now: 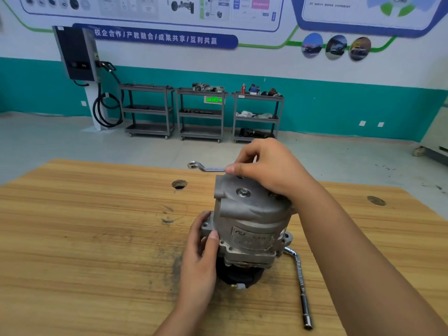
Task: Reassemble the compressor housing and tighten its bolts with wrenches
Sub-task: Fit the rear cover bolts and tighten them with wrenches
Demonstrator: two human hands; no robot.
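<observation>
At a pale wooden bench (97, 238) in a workshop, we counted one grey cast-metal compressor housing (254, 214). It stood upright near the middle of the bench, with a single hex bolt (243, 192) showing on its top face. Two hands were on it. The left hand (201, 253) gripped the lower flange on the housing's left side, thumb curled over the rim. The right hand (264, 168) sat at the top's far edge, fingers closed round the shaft of a chrome offset ring wrench (197, 165). We counted two wrenches in all; the second, a chrome L-shaped socket wrench (301, 284), lay on the bench just right of the housing. Two round holes pierced the benchtop, a near hole (179, 184) and a far-right hole (376, 200). Three grey wheeled carts (201, 112) lined the teal wall (339, 105).
</observation>
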